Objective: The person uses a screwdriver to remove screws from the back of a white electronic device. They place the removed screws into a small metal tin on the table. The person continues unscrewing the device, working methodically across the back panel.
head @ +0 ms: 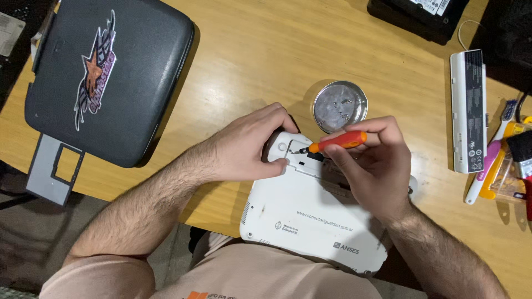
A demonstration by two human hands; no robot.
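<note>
Head view, largest first: wooden table [266, 50]; white laptop [310, 221], underside up at its near edge, rigid and probably light, best steadied by its corners, left hand [252, 145] clamped over the far corner. Right hand [371, 160], fingers pinched shut on an orange screwdriver [338, 142], slim, stiff, tip on the casing between both hands. Small round metal dish [340, 106] just beyond the fingertips, holding tiny screws.
</note>
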